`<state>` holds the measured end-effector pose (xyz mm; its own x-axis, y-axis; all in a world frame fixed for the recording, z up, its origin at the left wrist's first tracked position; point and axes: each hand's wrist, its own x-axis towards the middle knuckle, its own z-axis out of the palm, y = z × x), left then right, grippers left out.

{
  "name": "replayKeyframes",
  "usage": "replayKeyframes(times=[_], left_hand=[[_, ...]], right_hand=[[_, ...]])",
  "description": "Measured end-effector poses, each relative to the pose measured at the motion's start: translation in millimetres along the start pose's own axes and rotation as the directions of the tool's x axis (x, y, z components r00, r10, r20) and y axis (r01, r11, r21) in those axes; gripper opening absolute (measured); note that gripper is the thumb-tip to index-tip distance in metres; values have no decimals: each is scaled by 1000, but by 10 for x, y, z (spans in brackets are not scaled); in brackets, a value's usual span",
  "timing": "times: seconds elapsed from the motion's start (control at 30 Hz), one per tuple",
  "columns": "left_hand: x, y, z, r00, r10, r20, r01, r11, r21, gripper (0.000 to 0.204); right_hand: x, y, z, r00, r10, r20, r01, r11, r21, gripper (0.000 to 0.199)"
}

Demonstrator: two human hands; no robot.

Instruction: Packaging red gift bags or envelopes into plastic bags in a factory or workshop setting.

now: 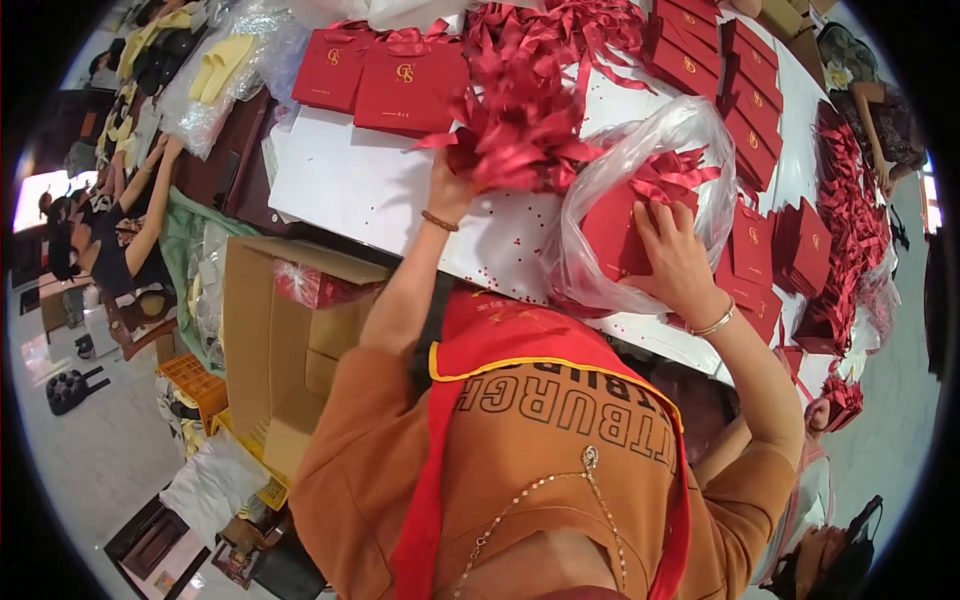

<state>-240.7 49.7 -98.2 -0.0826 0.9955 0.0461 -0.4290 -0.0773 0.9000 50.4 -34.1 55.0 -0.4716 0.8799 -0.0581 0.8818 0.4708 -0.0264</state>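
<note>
My left hand (455, 188) reaches over the table and grips the side of a bundle of red gift bags with ribbon handles (515, 140). The bundle is smeared by motion, and its ribbons hide most of my fingers. To the right, a clear plastic bag (575, 215) stands with its mouth spread around more red gift bags (612, 235). My right hand (672, 250) is bent over these bags, fingers against the red side and thumb near the plastic. Loose red ribbons (672, 172) stick up beside its fingertips.
Red gift bags lie in rows at the back left (410, 85) and right (755, 100) of the white table (340, 185). Tiny red bits dot its surface. An open cardboard box (250, 330) stands at my left. Other people (125, 245) are at the left and right edges.
</note>
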Motion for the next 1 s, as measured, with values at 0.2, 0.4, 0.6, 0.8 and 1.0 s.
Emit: replayKeyframes(times=[0.2, 0.4, 0.6, 0.8, 1.0], left_hand=[[-110, -48, 74, 979, 183, 91, -194, 972, 133, 93], [-124, -180, -29, 800, 576, 167, -534, 557, 636, 101], [-50, -59, -115, 618, 658, 430, -692, 195, 695, 90], [-57, 17, -112, 578, 645, 500, -748, 172, 641, 68], [-68, -36, -9, 531, 723, 441, -754, 166, 636, 66]], right_hand=[[49, -26, -88, 996, 19, 83, -20, 1000, 10, 95], [42, -26, -48, 997, -8, 75, 9, 1000, -18, 96], [52, -41, -59, 996, -15, 86, 17, 1000, -21, 95], [84, -49, -85, 994, -5, 106, 8, 999, -31, 95], [73, -43, -75, 995, 4, 100, -1, 1000, -29, 95]])
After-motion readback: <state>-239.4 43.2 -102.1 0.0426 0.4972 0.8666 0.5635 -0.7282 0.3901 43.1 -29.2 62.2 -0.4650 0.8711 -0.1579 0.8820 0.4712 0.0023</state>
